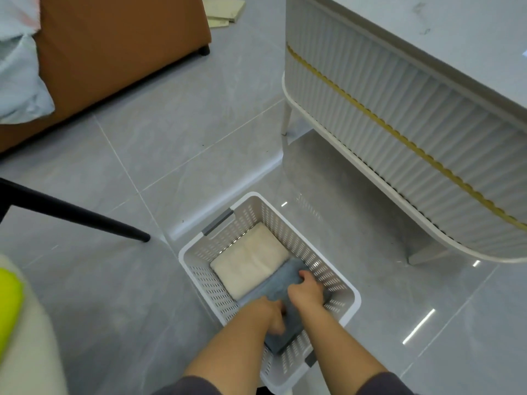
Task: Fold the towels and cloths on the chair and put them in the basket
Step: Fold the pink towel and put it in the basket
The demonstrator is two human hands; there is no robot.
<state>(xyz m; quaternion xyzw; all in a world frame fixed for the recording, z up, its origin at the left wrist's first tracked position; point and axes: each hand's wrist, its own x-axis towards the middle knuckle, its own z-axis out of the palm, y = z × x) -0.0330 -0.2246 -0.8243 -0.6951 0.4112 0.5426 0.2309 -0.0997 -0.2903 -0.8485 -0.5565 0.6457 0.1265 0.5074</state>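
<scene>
Risk lies in the release: the left hand [272, 313] and right hand [309, 286] both grip the folded grey-blue fabric towel [286, 333] inside the white perforated plastic basket [358, 298] at lower centre (beside a folded cream towel [251, 263]); dragging fingers out could pull its folds open.

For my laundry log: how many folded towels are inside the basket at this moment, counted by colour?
cream towel: 1
grey towel: 1
Total in the basket: 2
</scene>
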